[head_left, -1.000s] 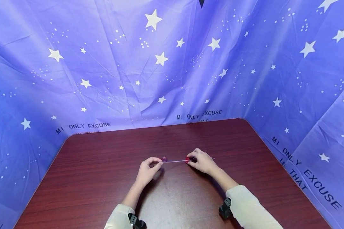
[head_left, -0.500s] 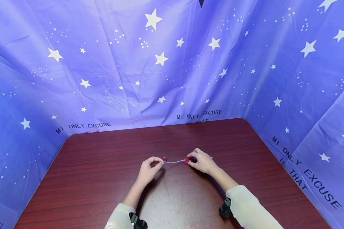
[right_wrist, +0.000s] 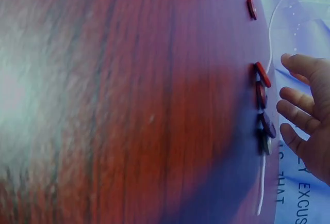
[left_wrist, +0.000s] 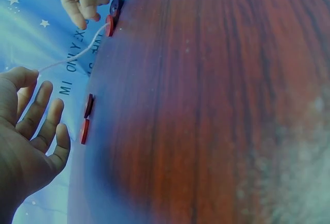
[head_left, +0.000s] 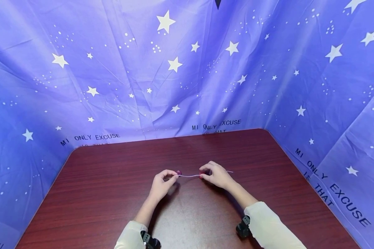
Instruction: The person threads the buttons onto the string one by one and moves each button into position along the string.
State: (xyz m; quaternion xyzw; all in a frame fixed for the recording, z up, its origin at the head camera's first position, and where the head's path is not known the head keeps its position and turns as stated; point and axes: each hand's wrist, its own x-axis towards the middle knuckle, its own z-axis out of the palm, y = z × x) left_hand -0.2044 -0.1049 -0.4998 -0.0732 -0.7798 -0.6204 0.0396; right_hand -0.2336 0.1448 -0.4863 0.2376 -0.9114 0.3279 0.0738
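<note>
My left hand (head_left: 162,184) pinches one end of a thin white string (head_left: 188,176) between thumb and forefinger; its other fingers are loosely curled. Several round buttons sit on the string in a row: a red button (right_wrist: 262,74), a dark red one (right_wrist: 261,95) and a purple one (right_wrist: 267,125) among them. Over this row is my right hand (head_left: 219,175), and both wrist views show a gap between its bent fingers and the buttons. Past the buttons the string's free end (right_wrist: 261,188) lies on the table. In the head view, the right fingers partly cover the row.
Two loose buttons, one dark red (left_wrist: 88,105) and one red (left_wrist: 84,131), lie on the brown wooden table (head_left: 112,193) close to my left hand. A blue star-printed cloth (head_left: 137,69) hangs behind the table and along its sides.
The string between my hands has gone from taut to slightly sagging. My right hand has shifted a little left, and less of the red button shows beside its fingertips.
</note>
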